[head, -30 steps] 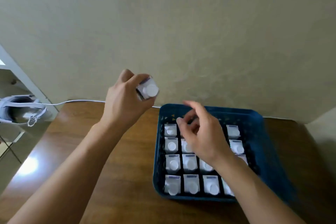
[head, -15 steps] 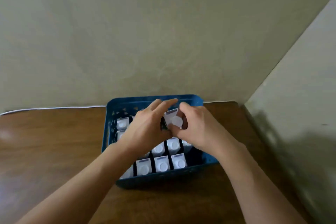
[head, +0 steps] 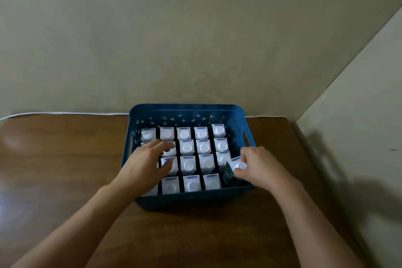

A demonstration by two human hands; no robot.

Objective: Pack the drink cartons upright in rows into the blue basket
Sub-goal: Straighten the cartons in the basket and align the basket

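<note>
**One carton left to seat, near right corner**

I grip the tilted carton (head: 236,164) with my right hand (head: 260,167), its cap up, over the near right gap of the basket (head: 187,110). My left hand (head: 145,164) rests flat, released, on the left cartons. Next I must straighten it and press it down. I count about sixteen caps showing; my hand hides others.

A blue basket (head: 191,201) with small triangular cut-outs in its walls holds white-topped cartons (head: 188,148) bearing round white caps and thin blue print, on a glossy brown wood-grain table (head: 65,159) under beige walls (head: 174,28), a white cable (head: 65,113) at centre left.
</note>
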